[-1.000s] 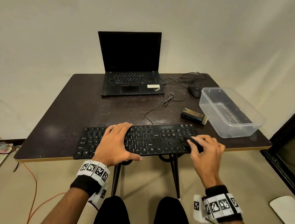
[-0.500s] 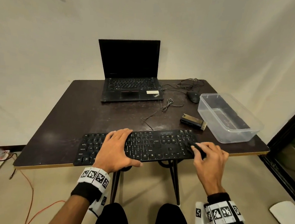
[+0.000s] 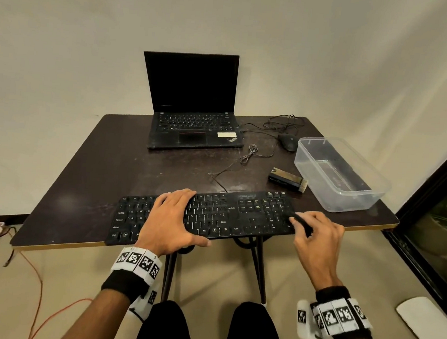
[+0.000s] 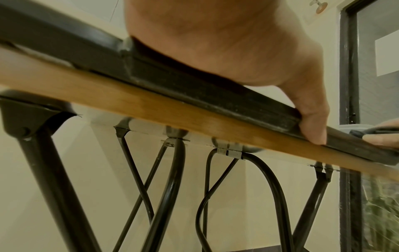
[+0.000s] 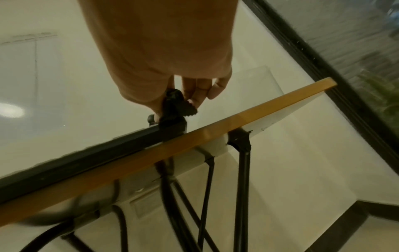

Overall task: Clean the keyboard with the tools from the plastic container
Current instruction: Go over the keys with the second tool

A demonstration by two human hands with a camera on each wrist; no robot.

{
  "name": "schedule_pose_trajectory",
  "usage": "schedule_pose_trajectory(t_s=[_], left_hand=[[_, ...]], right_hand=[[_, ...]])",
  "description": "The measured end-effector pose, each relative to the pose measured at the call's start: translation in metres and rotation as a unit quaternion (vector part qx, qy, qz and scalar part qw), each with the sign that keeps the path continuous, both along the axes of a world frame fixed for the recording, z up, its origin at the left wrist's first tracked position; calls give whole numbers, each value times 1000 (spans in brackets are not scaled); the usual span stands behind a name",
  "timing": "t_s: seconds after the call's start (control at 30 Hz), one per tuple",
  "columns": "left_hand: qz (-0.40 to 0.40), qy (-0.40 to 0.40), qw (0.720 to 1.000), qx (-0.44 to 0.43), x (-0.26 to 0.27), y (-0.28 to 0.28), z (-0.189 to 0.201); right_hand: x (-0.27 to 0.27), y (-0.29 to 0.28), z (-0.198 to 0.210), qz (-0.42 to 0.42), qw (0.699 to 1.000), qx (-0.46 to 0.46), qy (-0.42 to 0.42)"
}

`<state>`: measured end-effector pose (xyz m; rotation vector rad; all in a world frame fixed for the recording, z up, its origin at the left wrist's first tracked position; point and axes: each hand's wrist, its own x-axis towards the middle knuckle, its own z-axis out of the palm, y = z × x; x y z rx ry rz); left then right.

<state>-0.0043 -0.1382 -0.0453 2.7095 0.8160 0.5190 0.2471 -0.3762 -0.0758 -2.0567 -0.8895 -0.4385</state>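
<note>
A black keyboard lies along the table's front edge. My left hand rests flat on its left-middle keys, and the thumb presses against the keyboard's front edge. My right hand pinches a small black cleaning tool, whose tip touches the keys at the keyboard's right end. In the right wrist view the tool shows a dark fuzzy end over the keyboard's corner. The clear plastic container stands at the right, with something dark lying inside.
A flat brush lies between the keyboard and the container. At the back of the table are an open laptop, a mouse and loose cables. A dark door frame stands to the right.
The head view has shifted a little. Both hands stay on the keyboard; the right hand and its tool move only slightly over the right-end keys.
</note>
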Motion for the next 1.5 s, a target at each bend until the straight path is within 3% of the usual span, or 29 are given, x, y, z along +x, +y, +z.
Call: schedule_pose_trajectory(t_s=[0.07,0.2,0.33,0.47,0.6,0.73,0.87,1.0,1.2,1.5], left_hand=[[0,-3,1000,3,-1,0,0],[-1,-4,1000,-1,0,1,-1],[0,2,1000,0,-1,3,-2],[-1,-4,1000,-2,0,2,-1],[1,3,1000,4,0,2,-3],[-4,-5,1000,0,0,3,-3],[-6,0,1000,8,0,2,-3],[-5,-2,1000,5,0,2,-3],[-3,-5,1000,6,0,3,-4],[-3,1,1000,7,0,3,-4]], right_hand=[[4,3,3,-13,1000,8,23],[-6,12,4,63,997,-34,-24],[19,19,16,7,999,-13,40],[5,32,12,75,995,-65,-7],[30,33,22,-8,997,-41,57],[15,37,16,60,996,-62,17],[34,42,24,0,996,-31,84],[22,49,22,49,996,-58,51],[43,64,36,-35,991,-78,104],[33,82,42,-75,986,-60,137]])
